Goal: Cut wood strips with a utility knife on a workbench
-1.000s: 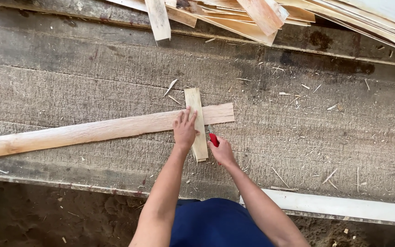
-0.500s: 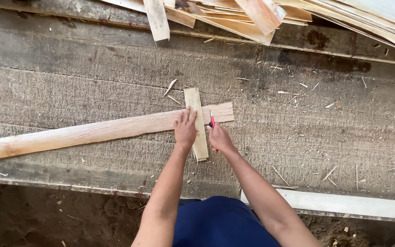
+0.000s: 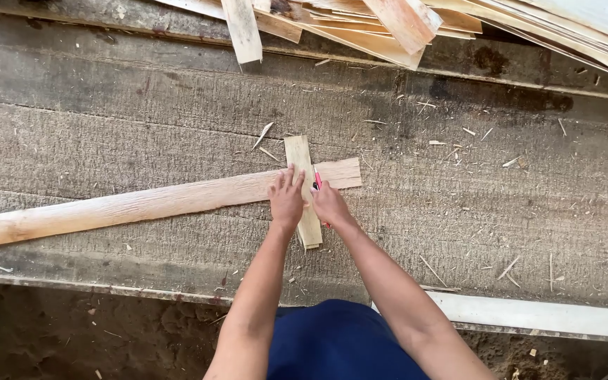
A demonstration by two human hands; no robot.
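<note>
A long pale wooden strip lies across a worn grey plank bench, running from the left edge to the middle. A short wooden piece lies crosswise over its right end. My left hand presses flat on the short piece where the two cross. My right hand grips a red marker, its tip against the right edge of the short piece on the long strip.
A heap of pale wood offcuts lies along the far edge of the bench. Splinters and shavings are scattered on the right side. A white board runs along the near edge, with dirt ground below.
My right hand has moved the red marker up from beside the lower part of the short piece to the crossing on the long strip. My left hand stays pressed down.
</note>
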